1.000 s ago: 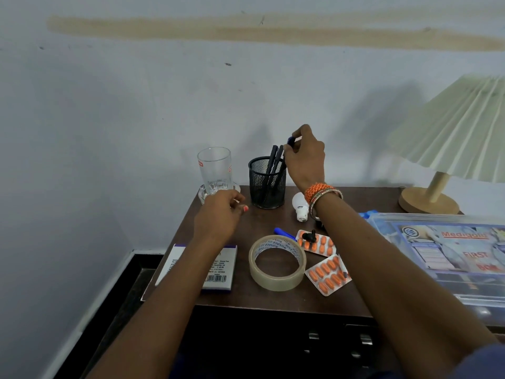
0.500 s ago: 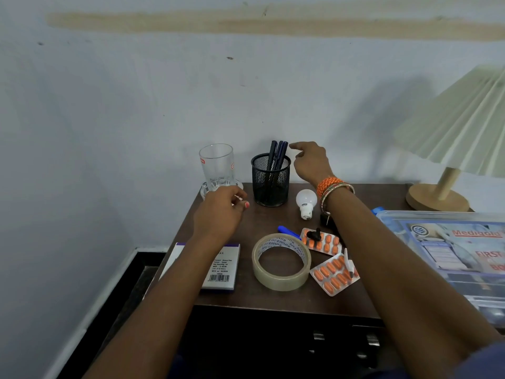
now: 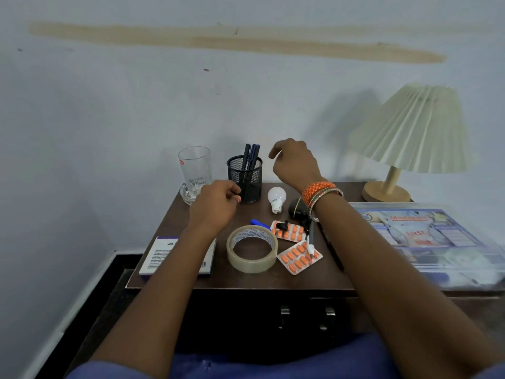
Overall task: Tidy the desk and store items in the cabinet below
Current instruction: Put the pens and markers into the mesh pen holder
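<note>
Dark wooden desk | both hands empty, fingers loosely curled: right hand, left hand beside mesh pen holder | light, rigid; grasp its sides

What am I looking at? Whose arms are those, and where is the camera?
The camera sits on a person's head and looks down, so the arms are that person's own. The left hand and right hand hover over a brown desk, holding nothing. On the desk stand a glass, a black mesh cup full of pens, and a lamp. Lying flat are a tape roll, a light bulb, orange pill packs and a clear first-aid box.
</note>
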`<move>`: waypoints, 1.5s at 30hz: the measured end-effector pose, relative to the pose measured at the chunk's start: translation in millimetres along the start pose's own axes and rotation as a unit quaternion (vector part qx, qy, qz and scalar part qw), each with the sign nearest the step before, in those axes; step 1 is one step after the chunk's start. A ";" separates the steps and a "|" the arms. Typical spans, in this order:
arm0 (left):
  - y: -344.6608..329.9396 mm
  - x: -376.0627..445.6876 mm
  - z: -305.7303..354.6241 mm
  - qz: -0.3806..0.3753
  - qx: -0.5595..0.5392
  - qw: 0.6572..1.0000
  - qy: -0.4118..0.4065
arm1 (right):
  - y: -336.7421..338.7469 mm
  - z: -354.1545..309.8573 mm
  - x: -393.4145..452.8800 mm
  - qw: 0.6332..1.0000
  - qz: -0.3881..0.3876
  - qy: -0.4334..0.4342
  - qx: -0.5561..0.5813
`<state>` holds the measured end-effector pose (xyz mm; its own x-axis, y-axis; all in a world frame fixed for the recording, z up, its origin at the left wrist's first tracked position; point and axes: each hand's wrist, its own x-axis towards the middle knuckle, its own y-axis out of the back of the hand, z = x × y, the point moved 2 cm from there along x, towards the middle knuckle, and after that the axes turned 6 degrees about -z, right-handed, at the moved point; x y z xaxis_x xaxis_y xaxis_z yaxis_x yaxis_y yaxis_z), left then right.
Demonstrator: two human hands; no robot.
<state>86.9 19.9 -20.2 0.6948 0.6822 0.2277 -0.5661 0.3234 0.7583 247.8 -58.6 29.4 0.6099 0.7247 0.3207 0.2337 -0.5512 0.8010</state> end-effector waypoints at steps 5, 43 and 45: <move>-7.3 -5.7 16.2 -0.056 0.105 0.993 -0.023 | -17.0 5.0 -27.3 0.994 -0.098 0.016 -0.040; -1.1 -7.2 -26.2 -0.127 0.106 0.986 0.024 | -56.4 -6.7 -30.1 0.888 -0.421 0.128 -0.133; -2.9 -7.7 -22.3 -0.146 0.093 0.985 0.005 | -59.1 -5.1 -29.7 0.886 -0.427 0.131 -0.128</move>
<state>73.4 28.3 -37.8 0.8112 0.5843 -0.0218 -0.2507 0.3812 0.8899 212.0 -45.4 -24.9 0.0886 0.9220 -0.3769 0.3252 0.3309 0.8859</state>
